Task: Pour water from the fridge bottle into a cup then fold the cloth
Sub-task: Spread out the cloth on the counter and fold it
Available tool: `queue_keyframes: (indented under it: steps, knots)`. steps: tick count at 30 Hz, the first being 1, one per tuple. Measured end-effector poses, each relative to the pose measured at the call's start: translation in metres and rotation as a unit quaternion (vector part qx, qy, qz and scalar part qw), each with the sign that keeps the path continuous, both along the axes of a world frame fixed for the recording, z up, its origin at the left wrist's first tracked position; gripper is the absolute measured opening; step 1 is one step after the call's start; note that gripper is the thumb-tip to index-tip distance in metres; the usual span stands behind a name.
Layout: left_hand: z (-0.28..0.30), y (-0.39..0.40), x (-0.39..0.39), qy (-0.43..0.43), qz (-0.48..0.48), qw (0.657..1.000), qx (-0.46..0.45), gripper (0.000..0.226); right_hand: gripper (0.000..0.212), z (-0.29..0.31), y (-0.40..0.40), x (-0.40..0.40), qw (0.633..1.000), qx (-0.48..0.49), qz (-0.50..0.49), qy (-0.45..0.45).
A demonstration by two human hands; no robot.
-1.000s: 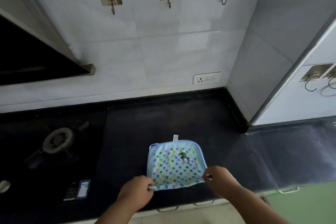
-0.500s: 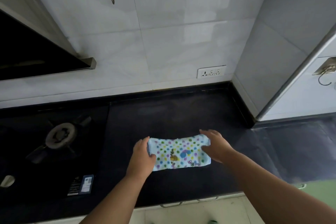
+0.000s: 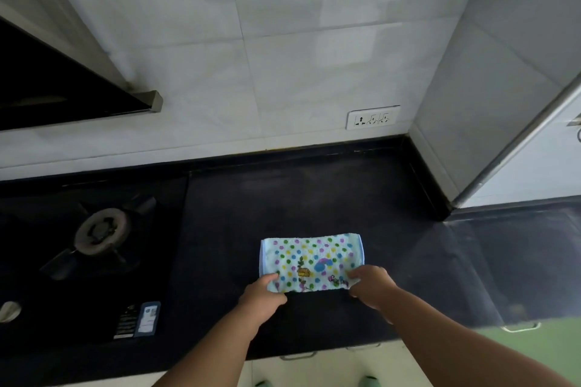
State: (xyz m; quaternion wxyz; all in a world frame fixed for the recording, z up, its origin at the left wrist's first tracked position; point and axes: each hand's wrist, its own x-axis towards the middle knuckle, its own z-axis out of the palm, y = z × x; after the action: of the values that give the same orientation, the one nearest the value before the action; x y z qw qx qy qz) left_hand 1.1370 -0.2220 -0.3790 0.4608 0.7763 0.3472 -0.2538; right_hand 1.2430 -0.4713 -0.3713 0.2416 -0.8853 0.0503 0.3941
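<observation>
Because the cloth (image 3: 311, 262) lies flat on the dark counter (image 3: 314, 198), already doubled into a wide strip, each hand takes one near corner so the edge can rise evenly. The left hand (image 3: 262, 294) has its grip pinched on the near-left corner, the right hand (image 3: 371, 286) on the near-right. No bottle or cup shows, so folding looks like the step in hand.

Dark stone countertop (image 3: 314, 192) with folded polka-dot cloth (image 3: 309, 258), beside inset gas hob (image 3: 94, 245).
</observation>
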Motion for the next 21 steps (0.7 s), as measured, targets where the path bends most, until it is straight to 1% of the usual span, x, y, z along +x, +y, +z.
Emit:
queue_keyframes:
  steps: [3, 5, 8, 9, 10, 12, 14, 17, 19, 21]
  knots:
    - [-0.001, -0.001, 0.000, -0.036, -0.012, 0.998, 0.047, 0.061, 0.034, 0.000, 0.001, 0.000, 0.998, 0.031, -0.031, -0.045]
    - [0.005, 0.001, 0.001, -0.072, -0.022, 0.994, 0.079, 0.054, 0.031, 0.009, 0.002, 0.004, 0.994, 0.025, -0.017, -0.107]
    - [0.030, 0.010, 0.010, -0.145, -0.031, 0.977, 0.153, 0.023, 0.033, 0.036, 0.001, 0.016, 0.983, 0.024, 0.008, -0.184]
    - [0.041, 0.014, 0.014, -0.170, -0.025, 0.971, 0.165, 0.017, 0.032, 0.046, -0.001, 0.021, 0.978, 0.039, 0.003, -0.203]
    - [0.053, 0.018, 0.020, -0.191, -0.015, 0.966, 0.175, 0.017, 0.029, 0.059, -0.002, 0.026, 0.974, 0.050, 0.004, -0.220]
    - [0.077, 0.028, 0.032, -0.237, 0.015, 0.953, 0.188, 0.023, 0.022, 0.085, -0.003, 0.037, 0.967, 0.070, 0.019, -0.246]
    - [0.105, 0.037, 0.044, -0.273, 0.014, 0.945, 0.179, 0.023, 0.018, 0.112, 0.001, 0.047, 0.960, 0.096, 0.023, -0.260]
    - [0.153, 0.050, 0.060, -0.298, -0.003, 0.944, 0.143, 0.013, 0.013, 0.154, 0.012, 0.057, 0.948, 0.133, -0.025, -0.289]
    - [0.186, 0.057, 0.069, -0.330, 0.017, 0.934, 0.134, 0.013, 0.008, 0.179, 0.020, 0.063, 0.932, 0.154, -0.052, -0.324]
    - [0.216, 0.064, 0.078, -0.374, 0.049, 0.920, 0.110, 0.020, 0.016, 0.205, 0.028, 0.070, 0.911, 0.189, -0.096, -0.354]
